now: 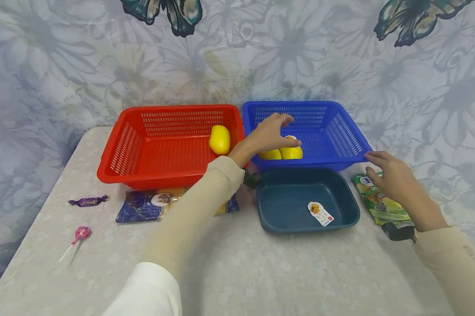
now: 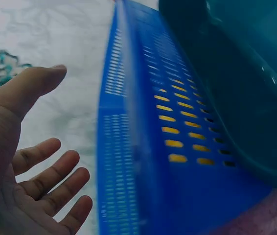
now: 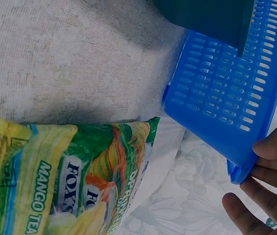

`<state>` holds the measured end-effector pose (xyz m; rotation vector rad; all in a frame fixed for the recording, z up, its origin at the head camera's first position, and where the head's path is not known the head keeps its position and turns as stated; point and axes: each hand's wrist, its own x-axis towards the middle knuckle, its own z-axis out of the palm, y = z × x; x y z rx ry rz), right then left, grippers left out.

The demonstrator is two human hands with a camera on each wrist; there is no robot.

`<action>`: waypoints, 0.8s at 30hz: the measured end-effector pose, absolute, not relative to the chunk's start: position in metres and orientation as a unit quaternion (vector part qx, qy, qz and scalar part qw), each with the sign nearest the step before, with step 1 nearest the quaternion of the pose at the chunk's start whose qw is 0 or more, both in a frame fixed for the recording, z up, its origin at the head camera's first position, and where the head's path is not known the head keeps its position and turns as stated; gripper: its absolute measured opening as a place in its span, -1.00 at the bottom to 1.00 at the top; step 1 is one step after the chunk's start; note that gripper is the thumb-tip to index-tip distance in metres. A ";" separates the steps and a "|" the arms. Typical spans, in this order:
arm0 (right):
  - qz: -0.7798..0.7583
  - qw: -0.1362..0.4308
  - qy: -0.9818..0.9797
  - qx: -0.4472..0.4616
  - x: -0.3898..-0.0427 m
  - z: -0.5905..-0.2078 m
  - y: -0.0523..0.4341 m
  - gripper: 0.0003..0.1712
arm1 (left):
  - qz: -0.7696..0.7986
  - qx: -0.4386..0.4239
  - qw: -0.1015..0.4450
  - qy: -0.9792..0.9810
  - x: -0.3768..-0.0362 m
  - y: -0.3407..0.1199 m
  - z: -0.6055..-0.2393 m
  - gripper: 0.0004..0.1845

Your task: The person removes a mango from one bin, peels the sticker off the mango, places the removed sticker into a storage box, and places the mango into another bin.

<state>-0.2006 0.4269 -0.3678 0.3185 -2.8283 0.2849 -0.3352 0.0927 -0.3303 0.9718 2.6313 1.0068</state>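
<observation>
At the far left of the table [image 1: 261, 272] a purple wrapped candy [image 1: 88, 201] lies near the edge, and a pink lollipop [image 1: 79, 235] lies closer to you, its stick pointing toward the table's left edge. Next comes the red basket [image 1: 115, 169], with one yellow fruit [image 1: 219, 139] resting against its right wall. In front of that basket a flat dark-blue packet [image 1: 142, 208] lies on the table, partly under your left sleeve.

Your left hand [image 1: 270, 134] reaches over the near wall of the blue basket [image 1: 340, 131], which stands just beside the red one. Its fingers [image 2: 50, 181] are spread and relaxed, holding nothing, and they hover just above two yellow fruits [image 1: 285, 152] that lie side by side against the basket's near wall. From the head view you cannot tell whether the fingertips touch the fruit; the left wrist view shows the palm apart from the basket's outer wall.

Directly in front of the blue basket sits a dark teal tray [image 1: 352, 217] with a small paper tag [image 1: 320, 213] lying inside it.

Your right hand [image 1: 393, 180] is at the blue basket's near right corner, its fingers [image 3: 275, 147] lightly curled with the tips touching the rim, not gripping it. Beneath this hand a green mango tea packet [image 3: 60, 186] lies on the table, just beside the tray.
</observation>
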 end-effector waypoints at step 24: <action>0.114 0.148 -0.976 0.109 -0.200 -0.371 0.428 -0.50 | 0.232 0.234 0.200 0.923 -0.371 0.131 -0.378 0.23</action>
